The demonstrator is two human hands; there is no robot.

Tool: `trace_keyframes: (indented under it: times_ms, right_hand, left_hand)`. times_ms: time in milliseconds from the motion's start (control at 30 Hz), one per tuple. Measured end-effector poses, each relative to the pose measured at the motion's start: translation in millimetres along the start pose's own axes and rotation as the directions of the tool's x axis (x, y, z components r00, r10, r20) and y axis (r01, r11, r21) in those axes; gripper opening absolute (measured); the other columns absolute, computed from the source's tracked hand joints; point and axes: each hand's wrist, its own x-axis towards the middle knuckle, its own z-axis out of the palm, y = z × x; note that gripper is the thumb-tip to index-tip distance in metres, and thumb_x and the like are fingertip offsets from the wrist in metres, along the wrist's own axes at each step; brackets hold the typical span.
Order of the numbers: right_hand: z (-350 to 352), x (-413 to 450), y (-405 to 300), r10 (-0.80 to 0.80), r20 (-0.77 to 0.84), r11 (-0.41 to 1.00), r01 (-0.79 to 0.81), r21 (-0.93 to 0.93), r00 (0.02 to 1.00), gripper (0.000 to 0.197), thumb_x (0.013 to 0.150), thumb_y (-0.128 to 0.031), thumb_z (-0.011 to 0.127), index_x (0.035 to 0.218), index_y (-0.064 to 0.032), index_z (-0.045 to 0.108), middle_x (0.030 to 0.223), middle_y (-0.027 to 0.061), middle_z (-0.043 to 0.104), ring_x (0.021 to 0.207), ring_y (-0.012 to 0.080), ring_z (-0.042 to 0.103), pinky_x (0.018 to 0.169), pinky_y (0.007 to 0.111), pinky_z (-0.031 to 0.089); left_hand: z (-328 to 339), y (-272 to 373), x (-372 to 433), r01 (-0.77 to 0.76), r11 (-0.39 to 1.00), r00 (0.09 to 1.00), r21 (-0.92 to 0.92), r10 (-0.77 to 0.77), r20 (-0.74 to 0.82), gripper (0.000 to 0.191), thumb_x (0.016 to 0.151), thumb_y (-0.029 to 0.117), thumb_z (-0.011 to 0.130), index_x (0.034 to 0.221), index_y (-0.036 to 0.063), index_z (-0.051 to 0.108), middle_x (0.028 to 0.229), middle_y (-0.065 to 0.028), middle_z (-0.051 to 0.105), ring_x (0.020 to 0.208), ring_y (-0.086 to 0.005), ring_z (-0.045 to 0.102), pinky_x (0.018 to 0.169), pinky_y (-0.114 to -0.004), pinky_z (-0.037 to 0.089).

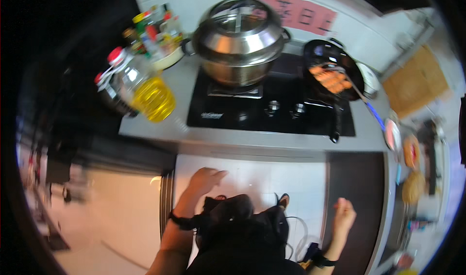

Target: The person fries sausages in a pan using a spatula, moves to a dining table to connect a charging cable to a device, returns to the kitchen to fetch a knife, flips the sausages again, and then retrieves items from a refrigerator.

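Note:
My left hand (208,179) hangs in front of the counter, its fingers loosely bent, touching nothing. My right hand (343,216) is lower right, beside a dark cabinet front, fingers curled; whether it holds anything is unclear. Beyond the hands, a lidded steel pot (236,53) stands on the left burner of a black gas hob (236,116). On the right burner sits a black frying pan (320,53) holding several orange-brown pieces of food (331,79). A blue-handled utensil (375,115) rests across the pan's rim. The pan's handle points towards me.
At the left stand an oil bottle (154,98) and a dish (170,59) with several condiment bottles. To the right are a wooden board (417,81), a white dish behind the pan, and several food items along the counter. A cable lies on the tiled floor.

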Motion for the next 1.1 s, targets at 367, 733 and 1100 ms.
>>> trace_keyframes:
  times_ms: [367,733,1100]
  right_hand:
    - [11.1,-243.5,-85.4,0.125,-0.032,0.987,-0.127,-0.094,0.992,0.016,0.082,-0.023,0.060,0.088,-0.0094,0.067,0.061,0.0129,0.061,0.056,0.0304,0.060,0.054,0.038,0.046]
    - [69.3,-485.0,-86.6,0.324,-0.203,0.932,-0.348,-0.096,0.924,0.031,0.085,-0.031,0.055,0.071,-0.0037,0.063,0.063,0.0165,0.059,0.057,0.0318,0.057,0.055,0.038,0.044]
    - [122.6,-646.6,-213.7,0.513,0.128,0.289,-0.312,0.905,0.849,0.056,0.076,0.007,0.045,0.131,0.0019,0.035,0.114,0.0191,0.053,0.102,0.0286,0.054,0.081,0.038,0.047]
  left_hand:
    - [-87.2,-55.4,-26.1,-0.477,0.867,0.865,-0.146,0.493,0.096,0.024,0.086,0.011,0.051,0.108,0.0078,0.061,0.076,-0.0061,0.065,0.067,-0.0165,0.062,0.066,-0.029,0.049]
    - [-173.9,-161.5,-174.1,-0.210,0.950,0.954,0.230,0.148,0.260,0.050,0.085,0.054,0.042,0.076,0.0108,0.066,0.067,-0.0111,0.061,0.075,-0.0287,0.060,0.070,-0.036,0.045]
    - [-259.4,-302.4,-190.9,-0.602,0.795,0.722,0.071,0.505,0.473,0.027,0.091,0.026,0.040,0.104,0.0141,0.060,0.095,-0.0124,0.063,0.093,-0.0307,0.057,0.078,-0.040,0.045]
